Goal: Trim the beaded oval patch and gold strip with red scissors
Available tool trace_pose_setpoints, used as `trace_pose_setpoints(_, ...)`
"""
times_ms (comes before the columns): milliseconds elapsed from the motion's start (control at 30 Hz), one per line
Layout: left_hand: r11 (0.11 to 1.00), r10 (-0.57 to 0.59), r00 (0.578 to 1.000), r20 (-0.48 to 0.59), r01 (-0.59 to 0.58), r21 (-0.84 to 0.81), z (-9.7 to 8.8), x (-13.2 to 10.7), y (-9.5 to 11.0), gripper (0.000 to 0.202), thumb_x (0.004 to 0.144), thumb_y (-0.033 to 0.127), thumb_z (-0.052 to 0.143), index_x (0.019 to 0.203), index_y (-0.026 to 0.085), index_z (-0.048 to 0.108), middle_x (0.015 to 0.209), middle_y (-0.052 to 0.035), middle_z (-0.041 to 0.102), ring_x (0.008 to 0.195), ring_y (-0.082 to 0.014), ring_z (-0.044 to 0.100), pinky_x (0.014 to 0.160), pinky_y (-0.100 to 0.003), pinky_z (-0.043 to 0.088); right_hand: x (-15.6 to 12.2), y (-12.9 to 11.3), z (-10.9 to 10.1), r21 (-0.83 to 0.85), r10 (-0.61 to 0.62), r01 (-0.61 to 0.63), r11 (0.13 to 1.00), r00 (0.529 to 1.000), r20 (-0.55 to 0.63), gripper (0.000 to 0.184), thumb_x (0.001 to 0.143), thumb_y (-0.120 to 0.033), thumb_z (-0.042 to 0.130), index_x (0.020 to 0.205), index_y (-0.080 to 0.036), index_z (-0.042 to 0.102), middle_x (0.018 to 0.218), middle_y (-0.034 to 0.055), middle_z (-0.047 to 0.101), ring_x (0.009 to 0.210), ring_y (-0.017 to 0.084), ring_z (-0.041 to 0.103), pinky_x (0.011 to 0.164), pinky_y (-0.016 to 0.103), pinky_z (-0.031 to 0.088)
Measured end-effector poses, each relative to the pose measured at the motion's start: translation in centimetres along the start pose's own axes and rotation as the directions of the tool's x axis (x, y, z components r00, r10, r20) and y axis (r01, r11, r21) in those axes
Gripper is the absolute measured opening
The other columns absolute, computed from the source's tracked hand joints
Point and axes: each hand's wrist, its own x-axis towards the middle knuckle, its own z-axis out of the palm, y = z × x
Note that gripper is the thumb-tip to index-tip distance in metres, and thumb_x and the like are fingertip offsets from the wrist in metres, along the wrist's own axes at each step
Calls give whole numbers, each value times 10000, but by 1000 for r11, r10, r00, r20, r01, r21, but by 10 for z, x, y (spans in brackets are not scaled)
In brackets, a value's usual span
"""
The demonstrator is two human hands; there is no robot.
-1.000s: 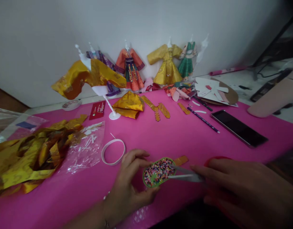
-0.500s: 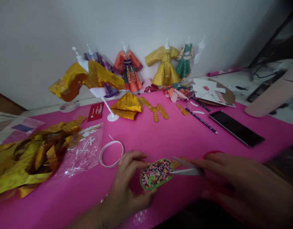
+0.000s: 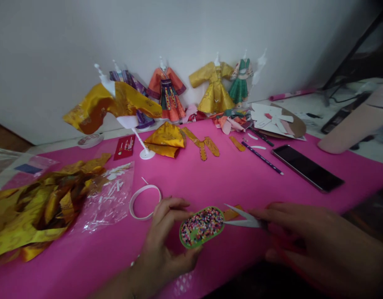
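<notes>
Pink bench (image 3: pixel 229 178). My left hand (image 3: pixel 166 245) pinches a speckled oval (image 3: pixel 201 227), probably light and flimsy, by its rim; at three o'clock, my right hand (image 3: pixel 319 245) grips open scissors (image 3: pixel 244 220).

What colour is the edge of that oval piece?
The oval piece has a green edge around multicoloured speckles; the head view shows it.

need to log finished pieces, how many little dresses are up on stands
5: gold dress front left, purple dress partly hidden behind it, then orange dress, yellow dress and green dress along the wall. Others could be hidden behind them.
</notes>
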Motion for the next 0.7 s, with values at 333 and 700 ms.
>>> trace_pose_setpoints(333, 1000, 1, 1000, -15, -1, -12, 0, 1, -1, 257, 1027, 403, 716, 1218, 262, 620, 1214, -70, 641, 1139, -252, 654, 974, -388, 572, 13, -10, -10, 138, 14, -12, 990, 1000, -13, 211, 963, -266, 706, 1159, -299, 780, 813, -37, 743, 591, 147, 655, 555, 247, 541)
trace_pose_setpoints(700, 999, -19, 995, 97, 15, 42, 3, -4, 9, 435, 846, 288, 861, 1211, 269, 624, 1264, -75, 656, 1185, -292, 658, 1112, -486, 500, -9, -9, 10, -244, -279, 269, 932, 960, -4, 503, 921, -142, 569, 1400, -278, 638, 805, -54, 697, 536, 148, 635, 458, 290, 402)
